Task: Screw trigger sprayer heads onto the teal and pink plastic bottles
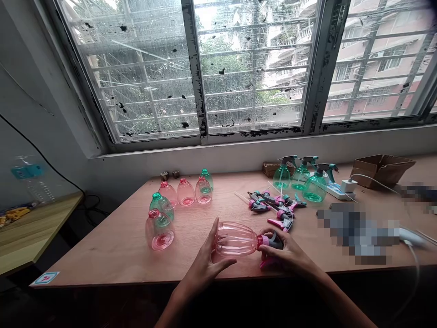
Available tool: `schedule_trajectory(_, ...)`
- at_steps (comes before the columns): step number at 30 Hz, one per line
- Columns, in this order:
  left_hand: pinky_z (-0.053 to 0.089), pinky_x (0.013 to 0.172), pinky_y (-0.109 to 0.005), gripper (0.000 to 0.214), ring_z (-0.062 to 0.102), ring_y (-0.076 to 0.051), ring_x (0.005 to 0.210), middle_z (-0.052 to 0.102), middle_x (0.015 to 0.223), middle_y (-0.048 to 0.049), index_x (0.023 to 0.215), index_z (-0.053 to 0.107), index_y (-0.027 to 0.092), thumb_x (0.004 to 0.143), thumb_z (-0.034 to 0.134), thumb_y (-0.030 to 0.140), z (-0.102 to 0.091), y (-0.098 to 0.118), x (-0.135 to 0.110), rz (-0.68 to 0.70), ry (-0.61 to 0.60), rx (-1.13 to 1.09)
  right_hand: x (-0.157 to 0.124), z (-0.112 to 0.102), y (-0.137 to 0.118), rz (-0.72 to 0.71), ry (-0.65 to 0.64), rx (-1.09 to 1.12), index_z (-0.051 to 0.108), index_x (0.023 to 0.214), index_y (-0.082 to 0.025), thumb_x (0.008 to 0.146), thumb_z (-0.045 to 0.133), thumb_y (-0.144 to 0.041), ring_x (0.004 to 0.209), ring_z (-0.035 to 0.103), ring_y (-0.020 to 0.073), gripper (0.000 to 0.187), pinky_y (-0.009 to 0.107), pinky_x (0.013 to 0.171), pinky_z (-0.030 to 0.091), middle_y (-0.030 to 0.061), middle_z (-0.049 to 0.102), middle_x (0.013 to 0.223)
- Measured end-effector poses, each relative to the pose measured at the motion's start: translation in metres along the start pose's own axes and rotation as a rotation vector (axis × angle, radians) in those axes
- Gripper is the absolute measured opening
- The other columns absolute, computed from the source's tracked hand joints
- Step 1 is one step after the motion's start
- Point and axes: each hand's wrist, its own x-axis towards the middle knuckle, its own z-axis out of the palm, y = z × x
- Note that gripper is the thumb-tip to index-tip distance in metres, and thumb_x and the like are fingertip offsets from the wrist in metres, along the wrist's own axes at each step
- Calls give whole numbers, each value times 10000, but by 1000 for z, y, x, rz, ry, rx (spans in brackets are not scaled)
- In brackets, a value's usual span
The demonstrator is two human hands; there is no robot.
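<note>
A clear pink spray bottle [236, 238] lies sideways between my hands, its base to the left and its neck to the right. My left hand [209, 260] cups the base, thumb along the near side. Around the grey and pink trigger spray head [273, 241] at the neck, the fingers of my right hand [285, 248] are closed. Part of the pink trigger shows under that hand. Just behind lies a pile of loose trigger spray heads [273, 205] with thin tubes. Several pink bottles [160, 232] and green bottles [157, 198] without heads stand at the left.
Green bottles fitted with spray heads [314, 187] stand at the back right, near a white power strip [341, 191] and an open cardboard box [378, 171]. A white cable [416, 269] runs over the table's front edge. Windows line the wall behind.
</note>
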Motion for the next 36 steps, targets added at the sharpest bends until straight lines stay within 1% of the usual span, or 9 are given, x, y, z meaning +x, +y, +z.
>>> schedule_trajectory(3, 370, 1131, -479, 1105, 558, -269, 1239, 389, 1527, -107, 1555, -7, 345, 788, 784, 266, 1, 2, 0, -8, -14, -50, -2, 0, -1, 29, -37, 33, 585, 937, -183, 812, 755, -465, 683, 704, 210, 352, 311, 634, 557, 32, 722, 780)
schedule_trajectory(6, 420, 1090, -471, 1147, 543, -292, 1242, 463, 1450, -149, 1565, -16, 262, 763, 804, 303, 0, 2, 0, -59, -2, -102, -3, 0, -2, 55, -48, 50, 587, 958, -176, 813, 759, -458, 690, 706, 207, 361, 315, 657, 557, 34, 734, 774)
schedule_trajectory(11, 333, 1154, -490, 980, 515, -287, 1284, 388, 1523, -119, 1558, 124, 306, 814, 761, 309, -1, -1, -1, -16, 8, -11, -2, 0, 2, 25, -23, 98, 602, 968, -162, 823, 758, -446, 667, 695, 189, 355, 294, 634, 544, 25, 719, 757)
schedule_trajectory(17, 277, 1189, -487, 1139, 384, -311, 1411, 285, 1596, -117, 1557, -39, 317, 778, 792, 305, 1, -3, 1, 2, 10, -40, -2, 0, 2, 19, -46, 112, 591, 933, -169, 827, 764, -433, 661, 707, 191, 332, 287, 619, 549, 16, 714, 760)
schedule_trajectory(21, 273, 1191, -481, 948, 387, -328, 1407, 369, 1554, -129, 1559, 155, 270, 825, 750, 352, -1, -5, 1, -11, 23, 18, -4, -1, 1, 28, -45, 71, 598, 938, -174, 815, 777, -430, 682, 706, 192, 336, 277, 624, 544, 15, 719, 769)
schedule_trajectory(24, 293, 1181, -473, 943, 447, -296, 1363, 472, 1474, -105, 1559, 132, 301, 838, 740, 322, -1, -5, 1, 27, 23, 78, -4, -1, 2, 27, -24, 67, 597, 952, -181, 821, 768, -437, 683, 699, 190, 334, 279, 631, 541, 7, 713, 765)
schedule_trajectory(30, 283, 1184, -488, 1082, 415, -317, 1383, 342, 1562, -136, 1567, 22, 270, 799, 782, 332, 1, -4, 0, -16, 17, -41, -4, -1, -1, 8, -7, -9, 613, 959, -188, 803, 766, -473, 719, 688, 211, 359, 304, 666, 545, 14, 706, 793)
schedule_trajectory(33, 339, 1155, -486, 999, 481, -317, 1329, 431, 1497, -159, 1567, 90, 230, 830, 754, 352, 1, -4, 0, -41, 10, -63, -5, -1, -3, -10, -6, -32, 608, 995, -197, 821, 749, -462, 725, 689, 211, 347, 311, 683, 550, 15, 711, 806)
schedule_trajectory(36, 295, 1182, -473, 977, 392, -320, 1398, 345, 1562, -127, 1560, 137, 272, 816, 768, 336, -1, -4, 0, 7, 31, 16, -5, -1, -3, -10, -15, -23, 598, 1010, -200, 840, 734, -452, 712, 694, 210, 333, 314, 678, 554, 14, 713, 798)
